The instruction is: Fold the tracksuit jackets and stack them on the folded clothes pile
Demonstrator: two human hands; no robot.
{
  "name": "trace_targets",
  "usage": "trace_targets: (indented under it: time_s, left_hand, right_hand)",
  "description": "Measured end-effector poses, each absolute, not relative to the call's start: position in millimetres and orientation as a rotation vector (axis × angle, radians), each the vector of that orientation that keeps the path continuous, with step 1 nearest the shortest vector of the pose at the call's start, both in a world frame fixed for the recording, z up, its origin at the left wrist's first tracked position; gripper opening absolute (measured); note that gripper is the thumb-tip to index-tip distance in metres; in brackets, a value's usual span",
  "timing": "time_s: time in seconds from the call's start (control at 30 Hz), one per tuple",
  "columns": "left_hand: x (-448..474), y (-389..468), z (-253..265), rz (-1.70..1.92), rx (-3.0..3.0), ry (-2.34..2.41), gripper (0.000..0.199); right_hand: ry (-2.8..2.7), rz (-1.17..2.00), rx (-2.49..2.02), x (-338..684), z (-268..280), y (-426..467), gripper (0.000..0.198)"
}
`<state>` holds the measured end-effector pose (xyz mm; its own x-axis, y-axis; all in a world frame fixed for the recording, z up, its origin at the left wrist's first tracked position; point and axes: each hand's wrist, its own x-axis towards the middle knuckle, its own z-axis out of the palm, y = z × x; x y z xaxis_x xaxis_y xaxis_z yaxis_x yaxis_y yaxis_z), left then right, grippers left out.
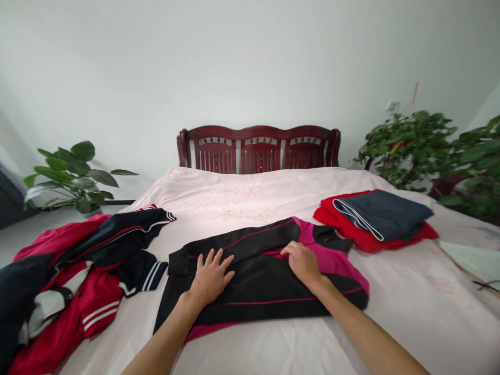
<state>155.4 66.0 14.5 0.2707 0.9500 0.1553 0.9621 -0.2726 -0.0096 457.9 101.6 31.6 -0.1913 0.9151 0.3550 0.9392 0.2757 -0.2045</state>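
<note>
A black and magenta jacket [258,284] lies sideways on the bed in front of me, its collar to the right and one sleeve laid along its far side. My left hand [212,275] rests flat on the jacket near the cuff, fingers spread. Farther right, my right hand [302,260] has its fingers curled together on the jacket below the magenta shoulder, pinching the cloth beside a narrow magenta strip. The fingertips of that hand are partly hidden.
Pink bedding [242,200] covers the bed. On the left lies a loose heap of red and navy clothes [97,260]. Folded dark grey trousers [390,211] sit on a red folded garment [332,229] at right. Behind stand a wooden headboard [260,151] and leafy plants [414,146].
</note>
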Motion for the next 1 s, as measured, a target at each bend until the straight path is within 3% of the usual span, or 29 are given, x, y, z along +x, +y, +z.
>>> trace_targets:
  time_s: [0.13, 0.23, 0.43, 0.63, 0.87, 1.0]
  left_hand:
    - [155.7, 63.9, 11.5, -0.195, -2.400, -1.816, 0.049]
    - [156.9, 63.5, 14.1, -0.183, -2.400, -1.830, 0.049]
    - [160.1, 59.0, 15.3, -0.185, -2.377, -1.843, 0.050]
    - [137.7, 47.4, 22.8, -0.173, -2.407, -1.839, 0.053]
    - [91.3, 29.6, 14.9, -0.431, -2.365, -1.928, 0.044]
    - [69.2, 20.0, -5.0, -0.750, -2.417, -1.952, 0.046]
  right_hand:
    - [-2.003, -0.171, -1.573, 437.2, 41.4, 119.7, 0.040]
    - [-2.181, -0.151, -1.569, 417.0, 35.4, 131.3, 0.048]
    - [-2.322, -0.033, -1.884, 412.6, 1.8, 143.4, 0.056]
    - [-2.244, 0.003, -2.025, 417.0, 2.5, 147.9, 0.060]
    - [-2.233, 0.030, -2.045, 415.3, 3.4, 147.0, 0.062]
    - [-2.229, 0.039, -2.037, 415.6, 3.5, 147.5, 0.062]
